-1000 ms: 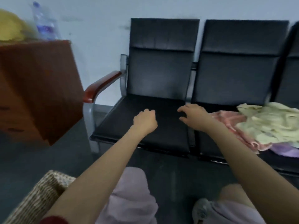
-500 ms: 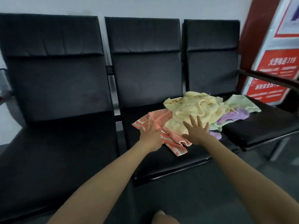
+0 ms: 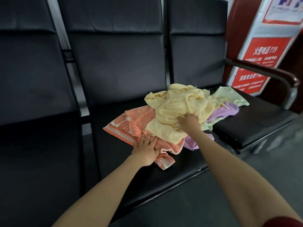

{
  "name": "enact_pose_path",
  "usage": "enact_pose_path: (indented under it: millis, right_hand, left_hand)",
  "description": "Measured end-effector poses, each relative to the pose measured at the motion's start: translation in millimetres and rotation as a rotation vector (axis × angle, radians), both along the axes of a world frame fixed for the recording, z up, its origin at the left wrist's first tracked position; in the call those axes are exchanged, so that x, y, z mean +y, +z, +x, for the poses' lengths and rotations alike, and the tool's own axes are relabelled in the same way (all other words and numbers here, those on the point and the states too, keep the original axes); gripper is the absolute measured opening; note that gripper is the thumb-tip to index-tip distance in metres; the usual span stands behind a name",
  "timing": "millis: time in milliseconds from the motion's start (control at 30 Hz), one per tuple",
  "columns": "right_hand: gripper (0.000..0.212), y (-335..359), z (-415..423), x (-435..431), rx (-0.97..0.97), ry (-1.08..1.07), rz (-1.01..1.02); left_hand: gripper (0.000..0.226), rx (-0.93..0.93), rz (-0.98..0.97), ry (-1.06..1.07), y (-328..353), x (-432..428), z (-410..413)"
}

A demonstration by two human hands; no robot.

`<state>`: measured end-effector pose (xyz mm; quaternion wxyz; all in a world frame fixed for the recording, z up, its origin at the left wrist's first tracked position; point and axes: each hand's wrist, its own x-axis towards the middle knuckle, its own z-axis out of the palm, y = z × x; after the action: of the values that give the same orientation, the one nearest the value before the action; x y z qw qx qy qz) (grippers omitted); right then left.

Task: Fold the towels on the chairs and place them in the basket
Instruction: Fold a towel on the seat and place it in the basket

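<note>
Towels lying heaped on chair seats (image 3: 124, 169); basket not showing. Left hand (image 3: 145, 149) pressing flat on orange towel (image 3: 131, 125). Right hand (image 3: 190, 121) clutching bunched yellow towel (image 3: 178, 104). Risk: pulling yellow one likely dragging tangled purple towel (image 3: 224, 110) off seat edge.

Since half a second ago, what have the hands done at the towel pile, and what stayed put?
The right hand went forward from the pile's near edge, where its fingers were spread, and now grips the yellow towel. The left hand stays on the orange towel, fingers straight. The purple towel and green towel lie as before.
</note>
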<state>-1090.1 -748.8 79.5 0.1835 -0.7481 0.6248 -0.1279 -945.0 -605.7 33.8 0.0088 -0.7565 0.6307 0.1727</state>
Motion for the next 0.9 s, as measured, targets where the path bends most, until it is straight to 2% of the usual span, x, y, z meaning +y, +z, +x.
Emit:
enact_pose_path:
  millis: [67, 167, 200, 300, 367, 467, 533, 633, 767, 833, 900]
  right_hand:
    - [0.032, -1.3, 1.8, -1.3, -0.035, -0.023, -0.042]
    - [0.035, 3.7, 4.6, 2.8, 0.017, -0.062, -0.147]
    - [0.035, 10.2, 6.2, 6.2, -0.08, -0.076, -0.189]
    - [0.03, 47.6, 16.5, 21.9, -0.573, -0.008, -0.246]
    - [0.023, 73.9, 24.3, 39.8, -0.714, 0.162, -0.22]
    - [0.017, 95.7, 34.8, 78.1, -0.744, 0.398, -0.09]
    - [0.017, 101.1, 41.1, 105.4, -0.729, 0.525, 0.035]
    - [0.017, 107.1, 44.9, 142.1, -0.76, 0.651, 0.181]
    - [0.018, 104.4, 49.4, 171.4, -0.772, 0.65, 0.22]
    - [0.013, 104.7, 55.1, 185.5, -0.739, 0.601, 0.094]
    - [0.01, 110.3, 62.8, 198.9, -0.682, 0.622, 0.011]
  left_hand:
    - [0.058, -0.006, -0.007, 0.0, 0.1, 0.4, -0.2]
    - [0.057, 0.0, -0.023, 0.002, 2.9, 5.1, -1.4]
    - [0.057, 0.008, -0.024, -0.004, 3.8, 6.5, 0.7]
    - [0.055, 0.036, -0.093, -0.026, 14.0, 16.3, 11.7]
    - [0.052, 0.22, -0.283, 0.047, 25.9, 29.0, 21.1]
    - [0.059, 0.731, -0.556, 0.202, 60.8, 53.3, 27.5]
    - [0.053, 0.903, -0.673, 0.187, 83.7, 69.8, 32.3]
    - [0.025, 0.895, -0.743, 0.157, 106.9, 95.6, 37.2]
    - [0.014, 0.934, -0.756, 0.249, 115.9, 128.9, 42.7]
    - [0.018, 1.056, -0.659, 0.272, 113.5, 144.3, 38.1]
    - [0.03, 1.083, -0.602, 0.265, 107.5, 155.1, 30.1]
